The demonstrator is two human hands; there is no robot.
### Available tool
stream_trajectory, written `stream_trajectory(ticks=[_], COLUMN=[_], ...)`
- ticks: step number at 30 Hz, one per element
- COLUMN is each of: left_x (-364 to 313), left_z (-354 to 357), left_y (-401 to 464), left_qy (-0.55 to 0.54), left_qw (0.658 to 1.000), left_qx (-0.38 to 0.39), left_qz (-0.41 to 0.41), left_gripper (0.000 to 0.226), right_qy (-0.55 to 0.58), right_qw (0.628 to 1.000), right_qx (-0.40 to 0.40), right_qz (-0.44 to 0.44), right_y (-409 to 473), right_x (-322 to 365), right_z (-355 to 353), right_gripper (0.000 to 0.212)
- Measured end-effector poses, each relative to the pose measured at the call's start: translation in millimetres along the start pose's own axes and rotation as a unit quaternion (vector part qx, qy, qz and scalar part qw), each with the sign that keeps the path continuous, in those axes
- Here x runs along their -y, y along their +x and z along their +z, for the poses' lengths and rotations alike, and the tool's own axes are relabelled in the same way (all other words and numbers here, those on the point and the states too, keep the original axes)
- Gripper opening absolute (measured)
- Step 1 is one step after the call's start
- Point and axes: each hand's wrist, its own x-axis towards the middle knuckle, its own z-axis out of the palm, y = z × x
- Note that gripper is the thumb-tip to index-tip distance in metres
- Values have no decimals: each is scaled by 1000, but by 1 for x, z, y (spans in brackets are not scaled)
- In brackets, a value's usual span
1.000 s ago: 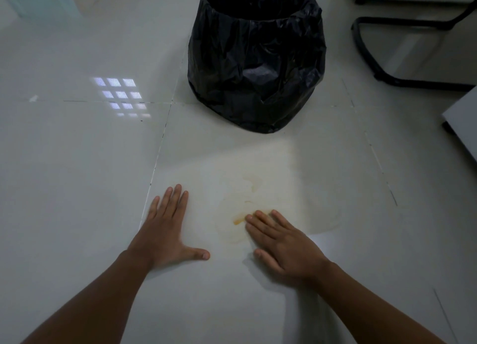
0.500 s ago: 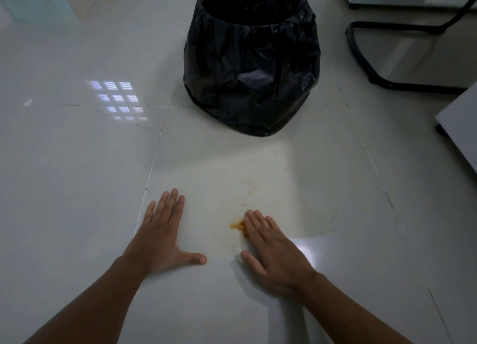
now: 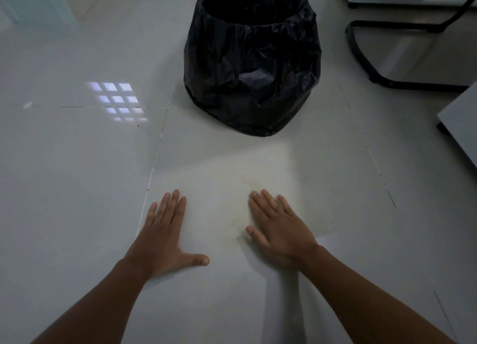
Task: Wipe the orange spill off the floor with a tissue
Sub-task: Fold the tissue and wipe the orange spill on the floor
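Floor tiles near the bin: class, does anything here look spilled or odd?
Yes. A faint yellowish smear stains the floor beside the right hand, short of the black-lined bin. No tissue is visible.

We see open floor (image 3: 77,189) left of and between our hands. Ahead a black bin (image 3: 253,60) blocks; chair legs (image 3: 382,78) crowd the right.

Both bare forearms reach forward; the left hand (image 3: 165,240) lies flat, thumb splayed sideways, while the right hand (image 3: 281,230) presses palm-down, fingers together.
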Motion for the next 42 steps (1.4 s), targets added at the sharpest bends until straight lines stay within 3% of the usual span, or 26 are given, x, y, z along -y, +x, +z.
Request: stream_trajectory(ticks=[5, 18, 23, 28, 37, 42], left_x=[-3, -5, -5, -6, -5, -4], left_z=[2, 8, 8, 7, 8, 7], left_y=[0, -1, -2, -3, -1, -1], left_qy=[-11, -1, -8, -10, -3, 1], left_qw=[1000, 999, 999, 998, 998, 998], left_qx=[-21, -44, -50, -55, -64, -55], left_qz=[-3, -8, -6, -4, 1, -2], left_gripper=[148, 142, 141, 142, 141, 142], right_qy=[57, 82, 79, 132, 77, 87], right_qw=[997, 994, 992, 976, 986, 994], right_qx=[-14, -49, -93, -112, -34, 13], right_qz=[51, -46, 20, 133, 147, 69], right_y=[-1, 4, -6, -14, 13, 31], right_x=[-13, 37, 13, -13, 9, 17], right_z=[-7, 8, 4, 1, 0, -2], right_gripper=[68, 56, 45, 54, 70, 72])
